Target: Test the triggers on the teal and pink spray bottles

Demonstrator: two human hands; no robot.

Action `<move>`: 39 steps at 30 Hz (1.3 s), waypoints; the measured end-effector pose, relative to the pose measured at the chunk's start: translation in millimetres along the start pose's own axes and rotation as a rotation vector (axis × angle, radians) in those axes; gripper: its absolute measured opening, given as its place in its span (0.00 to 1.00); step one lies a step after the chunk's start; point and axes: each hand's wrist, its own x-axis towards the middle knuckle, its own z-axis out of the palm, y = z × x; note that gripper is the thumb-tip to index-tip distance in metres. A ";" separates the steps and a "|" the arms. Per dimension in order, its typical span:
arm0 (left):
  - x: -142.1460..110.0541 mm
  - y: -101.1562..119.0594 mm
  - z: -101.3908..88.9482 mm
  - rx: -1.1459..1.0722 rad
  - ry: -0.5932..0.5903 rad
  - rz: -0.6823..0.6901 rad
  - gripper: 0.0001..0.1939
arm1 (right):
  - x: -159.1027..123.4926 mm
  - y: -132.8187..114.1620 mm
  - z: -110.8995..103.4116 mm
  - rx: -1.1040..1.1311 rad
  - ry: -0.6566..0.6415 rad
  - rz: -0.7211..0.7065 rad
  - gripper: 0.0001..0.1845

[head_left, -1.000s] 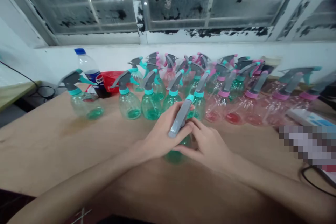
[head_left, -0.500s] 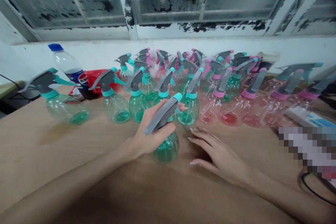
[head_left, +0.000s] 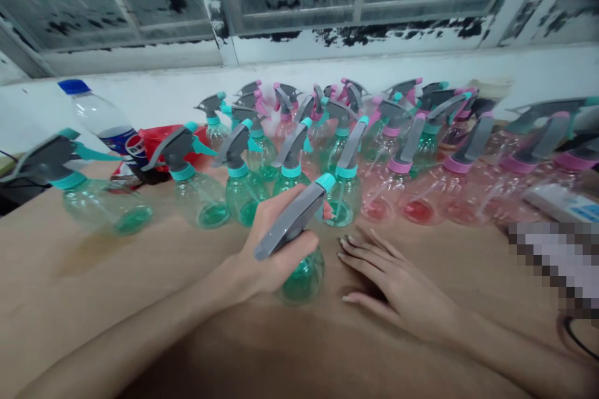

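My left hand (head_left: 276, 249) is wrapped round the neck of a green spray bottle (head_left: 304, 277) with a grey head and turquoise nozzle. The bottle's base is at the tabletop in front of me, and its trigger is mostly hidden by my fingers. To the right of it, my right hand (head_left: 384, 271) rests on the wooden table (head_left: 187, 336) with fingers stretched out, holding nothing. Just behind the hands stands a row of green spray bottles (head_left: 246, 196), and beside them pink spray bottles (head_left: 421, 199) continue to the right.
A cola bottle with a blue cap (head_left: 103, 115) and a red plastic bag (head_left: 163, 137) stand at the back left. More spray bottles crowd toward the wall. A white and blue box (head_left: 566, 202) lies at right, near a blurred-out patch and a dark cable (head_left: 573, 333).
The view has shifted slightly, so the bottles sit a little differently in it. My left hand keeps its grip on the green spray bottle; my right hand stays flat on the table.
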 end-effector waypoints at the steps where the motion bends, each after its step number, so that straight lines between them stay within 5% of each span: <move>1: 0.0 -0.6 0.3 0.004 0.001 0.002 0.08 | 0.1 0.1 -0.3 0.004 0.003 0.001 0.29; 5: -0.7 -3.2 0.3 -0.003 -0.019 0.031 0.06 | 0.0 -0.4 -1.4 0.004 0.001 0.012 0.29; 10: -1.1 -3.1 0.3 0.000 -0.061 -0.040 0.18 | -0.8 -1.5 -1.4 0.006 -0.022 0.028 0.27; 16: 0.7 -2.1 3.4 0.021 0.001 0.108 0.20 | -4.7 3.0 1.5 0.080 -0.018 0.075 0.26; 24: -3.0 -2.7 3.7 -0.018 -0.005 0.047 0.14 | -5.2 6.1 2.5 0.093 -0.056 0.097 0.25; 39: -1.4 -1.8 4.7 -0.045 -0.004 -0.041 0.22 | -4.6 5.6 -0.8 0.128 -0.067 0.092 0.24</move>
